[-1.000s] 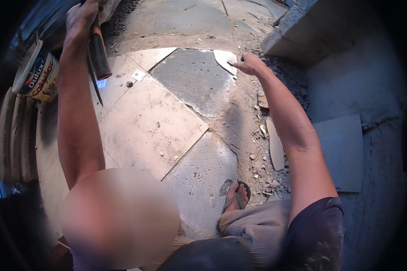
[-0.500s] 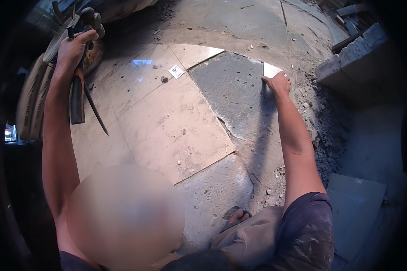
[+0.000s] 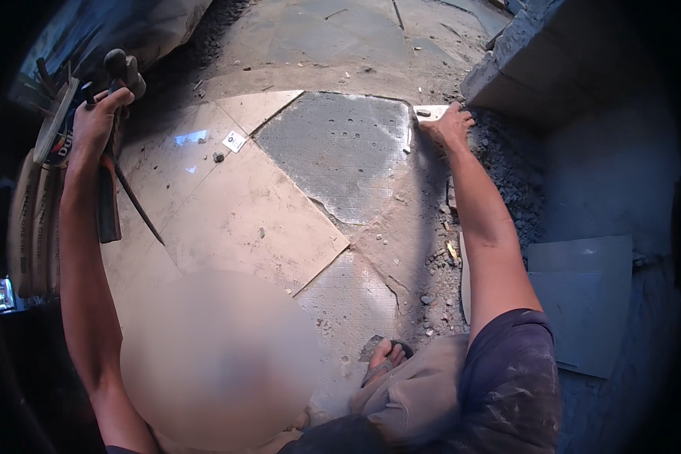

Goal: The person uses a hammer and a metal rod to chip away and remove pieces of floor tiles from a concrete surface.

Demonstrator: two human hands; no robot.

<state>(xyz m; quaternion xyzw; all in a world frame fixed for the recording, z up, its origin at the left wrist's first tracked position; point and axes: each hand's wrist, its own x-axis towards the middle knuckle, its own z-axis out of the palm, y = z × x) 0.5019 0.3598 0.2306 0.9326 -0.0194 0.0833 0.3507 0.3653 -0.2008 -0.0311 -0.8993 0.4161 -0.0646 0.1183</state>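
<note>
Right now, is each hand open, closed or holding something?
Left hand: closed, holding a hammer and pointed rod.
Right hand: at a white tile piece; grip unclear.

The tile (image 3: 242, 216) lies left of centre on the floor, a card (image 3: 234, 141) and a stone (image 3: 219, 157) near its far corner. Beyond it and to the right is a rough patch (image 3: 340, 155); on its near right side, a slab (image 3: 348, 299), with the right foot (image 3: 386, 354) at the slab's right edge. Just right of the patch's far right corner, a piece (image 3: 431, 112) sits under the right hand (image 3: 448, 130). Rubble (image 3: 503, 174) spreads right of that hand, before a block (image 3: 541, 72); nearer, panels (image 3: 583, 310) lie right of the arm. Far left, a hammer (image 3: 107, 212) and chisel (image 3: 141, 208) are in the left hand (image 3: 94, 129), beside a bucket (image 3: 57, 125) and a stack (image 3: 38, 227).
</note>
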